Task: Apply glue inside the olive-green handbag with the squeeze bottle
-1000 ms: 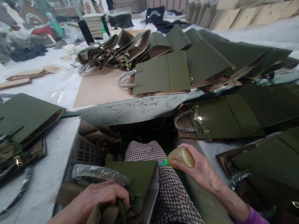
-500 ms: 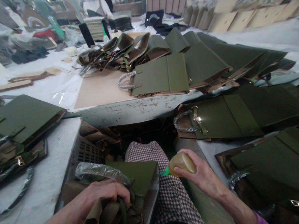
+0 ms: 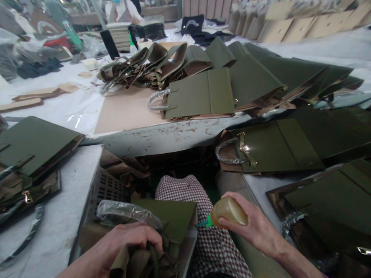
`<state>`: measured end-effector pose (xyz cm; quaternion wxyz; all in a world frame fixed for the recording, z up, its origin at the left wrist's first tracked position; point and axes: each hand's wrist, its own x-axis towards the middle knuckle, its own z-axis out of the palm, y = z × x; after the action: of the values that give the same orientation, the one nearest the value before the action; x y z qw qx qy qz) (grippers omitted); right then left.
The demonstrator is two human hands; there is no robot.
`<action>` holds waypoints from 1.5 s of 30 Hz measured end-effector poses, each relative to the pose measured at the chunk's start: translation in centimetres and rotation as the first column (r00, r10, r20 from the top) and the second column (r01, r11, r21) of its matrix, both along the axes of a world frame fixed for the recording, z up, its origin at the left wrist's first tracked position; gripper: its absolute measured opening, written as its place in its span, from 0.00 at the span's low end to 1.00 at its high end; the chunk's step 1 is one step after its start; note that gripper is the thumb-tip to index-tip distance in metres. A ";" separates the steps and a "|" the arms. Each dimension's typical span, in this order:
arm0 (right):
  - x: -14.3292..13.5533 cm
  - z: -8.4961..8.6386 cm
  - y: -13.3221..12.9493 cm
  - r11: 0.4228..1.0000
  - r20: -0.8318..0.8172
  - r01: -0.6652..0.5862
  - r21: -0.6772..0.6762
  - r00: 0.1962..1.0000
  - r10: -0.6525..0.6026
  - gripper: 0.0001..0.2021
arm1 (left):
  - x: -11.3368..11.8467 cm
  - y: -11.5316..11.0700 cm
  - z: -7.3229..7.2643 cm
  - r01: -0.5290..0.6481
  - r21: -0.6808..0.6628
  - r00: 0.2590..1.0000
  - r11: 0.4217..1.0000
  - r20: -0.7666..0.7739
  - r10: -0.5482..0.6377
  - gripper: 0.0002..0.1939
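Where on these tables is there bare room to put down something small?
A patch of the tan board is bare, left of the front green bag and its wrapped handle. The left table shows a bare strip between its bags and right edge. The right table is crowded with overlapping bags.

I am facing a white-covered front surface (image 3: 77,108), whose near edge is showing brown scuffs. A beige board (image 3: 117,111) is lying on it, and at the board's right end a flat olive bag (image 3: 198,94) is resting, its wrapped handle pointing left. More overlapping bags (image 3: 253,70) are spreading behind it and to the right. Brown strips (image 3: 29,98) are lying towards the left; farther back, a dark bag (image 3: 192,24) is sitting. To my left, a pale side surface (image 3: 76,179) is carrying an olive green bag (image 3: 37,141). To my right, another white-covered surface (image 3: 258,185) is bearing olive bags with wrapped handles (image 3: 274,144), lying flat.
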<state>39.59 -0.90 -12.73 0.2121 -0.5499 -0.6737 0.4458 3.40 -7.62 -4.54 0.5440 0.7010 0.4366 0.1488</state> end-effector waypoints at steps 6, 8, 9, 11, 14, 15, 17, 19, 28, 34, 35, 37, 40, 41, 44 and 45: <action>0.1 -1.3 0.2 0.989 0.019 0.139 0.057 0.990 -0.141 0.23 | 0.4 -0.2 0.1 -0.005 0.028 0.999 1.000 -0.039 0.007 0.08; 0.0 -2.2 0.1 0.982 0.016 0.166 0.094 0.986 -0.168 0.25 | 0.6 -0.2 0.3 -0.007 0.035 0.999 0.999 -0.036 0.009 0.08; 0.0 -2.5 0.1 0.979 0.011 0.170 0.111 0.985 -0.172 0.26 | 0.7 -0.2 0.3 -0.006 0.037 0.999 0.999 -0.041 0.007 0.08; -0.1 -3.1 -0.1 0.978 0.002 0.161 0.135 0.987 -0.163 0.26 | 0.8 -0.2 0.5 -0.009 0.046 0.999 0.999 -0.049 0.011 0.08; -0.1 -3.0 -0.5 0.984 0.000 0.119 0.135 0.993 -0.120 0.25 | 0.8 -0.1 0.5 -0.008 0.064 0.998 0.998 -0.057 0.011 0.07; -0.1 -2.8 -0.6 0.986 0.003 0.104 0.127 0.994 -0.105 0.25 | 0.8 -0.1 0.5 -0.005 0.068 0.999 0.998 -0.053 0.008 0.07; 0.0 -2.1 -0.8 0.992 0.011 0.078 0.098 0.997 -0.079 0.24 | 0.8 -0.1 0.4 -0.001 0.074 0.999 0.997 -0.045 0.004 0.07; 0.1 -1.2 -0.8 0.997 0.018 0.056 0.050 0.998 -0.057 0.24 | 0.8 -0.2 0.3 -0.001 0.082 0.999 0.997 -0.038 0.004 0.07; 0.7 -0.2 -1.4 0.978 0.035 0.186 -0.098 0.982 -0.184 0.24 | 1.0 -0.8 -0.4 0.010 0.090 0.999 0.996 -0.047 -0.006 0.08; 0.2 -0.8 -2.5 0.988 0.019 0.135 -0.079 0.991 -0.134 0.24 | 1.1 -1.3 -1.9 0.057 0.107 0.998 0.993 -0.015 -0.055 0.15; 0.1 -0.9 -2.7 0.989 0.019 0.129 -0.067 0.992 -0.128 0.24 | 1.1 -1.4 -2.2 0.064 0.118 0.998 0.991 -0.012 -0.063 0.14; 0.0 -1.1 -2.9 0.991 0.021 0.133 -0.033 0.991 -0.133 0.25 | 1.2 -1.7 -2.6 0.074 0.147 0.997 0.986 0.010 -0.076 0.14; 0.2 -1.0 -3.1 0.987 0.026 0.163 0.007 0.986 -0.163 0.26 | 1.2 -2.1 -3.2 0.078 0.207 0.995 0.975 0.043 -0.089 0.12; 0.3 -0.8 -3.2 0.985 0.030 0.172 0.008 0.985 -0.172 0.26 | 1.2 -2.2 -3.4 0.081 0.219 0.995 0.972 0.047 -0.093 0.12; 0.1 -0.4 -3.4 0.982 0.056 0.184 -0.043 0.982 -0.181 0.27 | 1.2 -2.5 -3.8 0.087 0.227 0.994 0.970 0.048 -0.100 0.10; 0.0 -0.2 -3.4 0.981 0.064 0.183 -0.066 0.982 -0.179 0.28 | 1.2 -2.5 -3.8 0.082 0.224 0.994 0.971 0.053 -0.097 0.09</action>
<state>39.57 -4.30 -12.94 0.2123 -0.6288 -0.6104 0.4323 4.63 -10.12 -8.36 0.4822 0.7711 0.3678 0.1939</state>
